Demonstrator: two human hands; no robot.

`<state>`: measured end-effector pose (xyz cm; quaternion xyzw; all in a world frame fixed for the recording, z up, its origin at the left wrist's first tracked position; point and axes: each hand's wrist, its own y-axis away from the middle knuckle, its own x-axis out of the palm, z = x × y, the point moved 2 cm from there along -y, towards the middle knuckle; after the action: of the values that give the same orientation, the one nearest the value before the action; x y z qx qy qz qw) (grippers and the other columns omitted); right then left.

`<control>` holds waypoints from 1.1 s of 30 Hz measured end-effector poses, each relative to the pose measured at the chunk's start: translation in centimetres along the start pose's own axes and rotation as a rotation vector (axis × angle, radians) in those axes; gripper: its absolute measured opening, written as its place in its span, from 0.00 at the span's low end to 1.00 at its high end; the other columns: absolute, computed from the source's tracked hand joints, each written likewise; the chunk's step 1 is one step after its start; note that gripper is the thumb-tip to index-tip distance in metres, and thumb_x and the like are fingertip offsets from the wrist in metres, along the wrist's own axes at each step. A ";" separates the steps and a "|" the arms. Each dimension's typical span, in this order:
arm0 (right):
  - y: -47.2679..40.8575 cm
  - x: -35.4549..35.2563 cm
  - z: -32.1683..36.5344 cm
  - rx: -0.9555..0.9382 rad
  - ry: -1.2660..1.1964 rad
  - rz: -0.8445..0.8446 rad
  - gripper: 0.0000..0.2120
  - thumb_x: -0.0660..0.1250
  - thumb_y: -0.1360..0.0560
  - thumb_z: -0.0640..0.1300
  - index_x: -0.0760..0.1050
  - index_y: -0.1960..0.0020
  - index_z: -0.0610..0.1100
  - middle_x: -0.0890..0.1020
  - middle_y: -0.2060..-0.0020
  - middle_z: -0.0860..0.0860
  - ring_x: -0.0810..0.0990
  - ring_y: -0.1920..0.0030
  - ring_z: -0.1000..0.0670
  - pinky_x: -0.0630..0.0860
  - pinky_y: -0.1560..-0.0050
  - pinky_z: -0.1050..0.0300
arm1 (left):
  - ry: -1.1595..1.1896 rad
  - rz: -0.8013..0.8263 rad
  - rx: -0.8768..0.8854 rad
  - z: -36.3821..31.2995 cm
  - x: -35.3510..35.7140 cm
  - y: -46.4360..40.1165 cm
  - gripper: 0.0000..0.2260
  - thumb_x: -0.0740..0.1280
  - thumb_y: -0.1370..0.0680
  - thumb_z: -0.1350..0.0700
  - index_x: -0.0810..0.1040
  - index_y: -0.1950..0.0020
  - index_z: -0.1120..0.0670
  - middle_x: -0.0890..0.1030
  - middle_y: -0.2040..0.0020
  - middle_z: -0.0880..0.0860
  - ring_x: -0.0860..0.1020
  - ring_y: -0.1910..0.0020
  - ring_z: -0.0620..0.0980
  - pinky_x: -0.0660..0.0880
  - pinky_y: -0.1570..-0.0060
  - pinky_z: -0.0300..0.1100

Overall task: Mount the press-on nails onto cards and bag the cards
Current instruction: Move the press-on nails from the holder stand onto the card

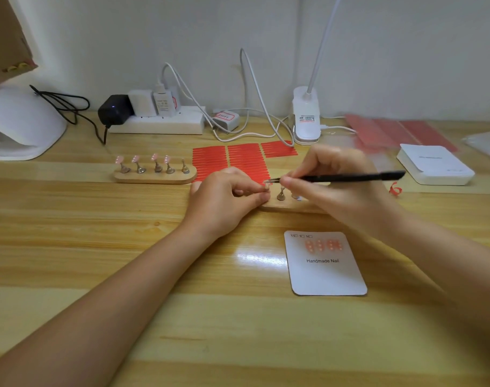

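Observation:
My left hand pinches a small press-on nail above the near wooden stand. My right hand grips black tweezers, whose tip touches that nail. Two metal pegs show on the near stand between my hands. A white card printed "Handmade Nail" lies in front, with several pink nails stuck near its top. A second wooden stand to the left carries several pink nails on pegs. Red adhesive strips lie behind my hands.
A white nail lamp sits at the far left. A power strip with chargers and cables runs along the wall. A clip lamp base stands behind the strips. A stack of white cards and clear bags lie at the right.

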<state>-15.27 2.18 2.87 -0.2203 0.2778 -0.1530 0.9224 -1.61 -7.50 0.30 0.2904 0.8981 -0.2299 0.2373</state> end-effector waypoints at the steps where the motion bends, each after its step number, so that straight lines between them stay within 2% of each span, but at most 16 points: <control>1: -0.3 -0.2 -0.1 0.052 -0.030 -0.018 0.10 0.72 0.31 0.34 0.73 0.66 0.36 0.82 0.67 0.45 0.80 0.69 0.53 0.75 0.68 0.65 | -0.004 -0.001 0.001 0.0 0.0 0.0 0.10 0.74 0.31 0.54 0.77 0.65 0.38 0.76 0.62 0.41 0.74 0.60 0.44 0.68 0.42 0.60; 4: -1.0 -0.6 -0.3 0.144 -0.047 -0.055 0.10 0.73 0.31 0.35 0.73 0.67 0.41 0.82 0.70 0.51 0.81 0.69 0.54 0.77 0.65 0.61 | -0.004 0.000 0.001 0.0 0.0 0.0 0.11 0.74 0.31 0.54 0.77 0.66 0.38 0.76 0.62 0.41 0.74 0.59 0.45 0.68 0.42 0.59; 9: -1.2 -0.9 -0.4 0.204 -0.111 -0.118 0.11 0.72 0.30 0.35 0.72 0.67 0.43 0.80 0.73 0.57 0.81 0.69 0.59 0.75 0.65 0.67 | -0.005 -0.001 0.007 0.2 0.1 -0.1 0.09 0.74 0.31 0.53 0.78 0.64 0.39 0.76 0.61 0.40 0.74 0.60 0.44 0.68 0.42 0.59; 12: -0.8 -1.4 -0.3 0.225 -0.114 -0.164 0.10 0.72 0.30 0.37 0.73 0.65 0.43 0.81 0.73 0.56 0.81 0.68 0.58 0.77 0.63 0.63 | -0.021 -0.011 0.020 0.2 0.1 0.0 0.07 0.74 0.31 0.53 0.79 0.63 0.41 0.77 0.61 0.40 0.75 0.59 0.44 0.69 0.42 0.58; 15: 0.3 -1.8 -0.2 0.252 -0.127 -0.199 0.08 0.73 0.30 0.40 0.74 0.65 0.44 0.83 0.70 0.54 0.82 0.66 0.57 0.78 0.61 0.58 | -0.064 -0.027 0.040 0.1 0.1 0.3 0.08 0.73 0.30 0.52 0.78 0.64 0.38 0.77 0.61 0.40 0.74 0.61 0.40 0.68 0.41 0.57; 17: 1.3 -2.1 -0.1 0.277 -0.154 -0.219 0.08 0.74 0.33 0.45 0.75 0.66 0.48 0.84 0.68 0.53 0.83 0.65 0.55 0.79 0.61 0.56 | -0.115 -0.030 0.059 0.0 0.1 0.4 0.07 0.72 0.29 0.50 0.77 0.63 0.37 0.76 0.60 0.38 0.75 0.58 0.40 0.63 0.39 0.50; 19: 2.3 -2.3 0.0 0.295 -0.217 -0.233 0.06 0.73 0.37 0.50 0.77 0.69 0.52 0.84 0.68 0.53 0.83 0.64 0.55 0.79 0.59 0.58 | -0.206 -0.033 0.071 -0.1 0.1 0.5 0.04 0.70 0.29 0.47 0.76 0.58 0.38 0.75 0.59 0.38 0.75 0.51 0.42 0.56 0.48 0.40; 20: 2.7 -2.4 0.0 0.299 -0.248 -0.245 0.05 0.73 0.39 0.51 0.77 0.69 0.53 0.83 0.68 0.53 0.83 0.65 0.55 0.79 0.59 0.60 | -0.265 -0.046 0.080 -0.1 0.1 0.6 0.05 0.69 0.28 0.46 0.76 0.55 0.40 0.75 0.57 0.39 0.73 0.49 0.42 0.54 0.53 0.39; 23: 3.8 -2.8 -0.2 0.322 -0.331 -0.296 0.06 0.73 0.41 0.49 0.76 0.71 0.51 0.83 0.70 0.52 0.82 0.66 0.55 0.80 0.58 0.63 | -0.306 -0.120 0.155 -0.6 0.1 1.0 0.10 0.67 0.29 0.50 0.70 0.49 0.46 0.70 0.53 0.43 0.69 0.50 0.43 0.53 0.53 0.37; 25: 4.5 -3.0 -0.3 0.349 -0.354 -0.316 0.08 0.73 0.42 0.49 0.75 0.70 0.49 0.83 0.70 0.51 0.83 0.66 0.53 0.80 0.57 0.62 | -0.271 -0.120 0.268 -1.9 -0.1 1.5 0.14 0.62 0.33 0.51 0.65 0.49 0.49 0.67 0.52 0.46 0.67 0.51 0.44 0.54 0.53 0.39; 28: 5.4 -3.0 -0.3 0.377 -0.388 -0.318 0.06 0.73 0.43 0.49 0.76 0.71 0.50 0.82 0.71 0.52 0.83 0.66 0.54 0.79 0.59 0.64 | -0.282 0.055 0.411 -3.3 -0.1 2.5 0.15 0.57 0.35 0.49 0.66 0.50 0.49 0.70 0.52 0.48 0.68 0.51 0.45 0.57 0.49 0.40; 31: 6.2 -2.8 -0.2 0.384 -0.372 -0.332 0.06 0.73 0.42 0.47 0.75 0.71 0.49 0.82 0.71 0.52 0.82 0.68 0.55 0.78 0.62 0.67 | -0.368 0.282 0.434 -3.3 0.4 3.5 0.16 0.56 0.33 0.44 0.70 0.48 0.45 0.71 0.49 0.44 0.68 0.48 0.43 0.56 0.47 0.39; 33: 6.6 -2.5 0.0 0.383 -0.345 -0.330 0.06 0.72 0.41 0.46 0.75 0.72 0.49 0.82 0.71 0.51 0.82 0.69 0.56 0.77 0.64 0.68 | -0.430 0.326 0.421 -2.7 0.7 4.1 0.21 0.56 0.32 0.38 0.72 0.43 0.45 0.70 0.47 0.42 0.66 0.44 0.40 0.54 0.44 0.37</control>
<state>-16.24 8.86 0.74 -0.1072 0.0437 -0.3108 0.9434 -0.39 -2.73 0.91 0.4177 0.7022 -0.4250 0.3896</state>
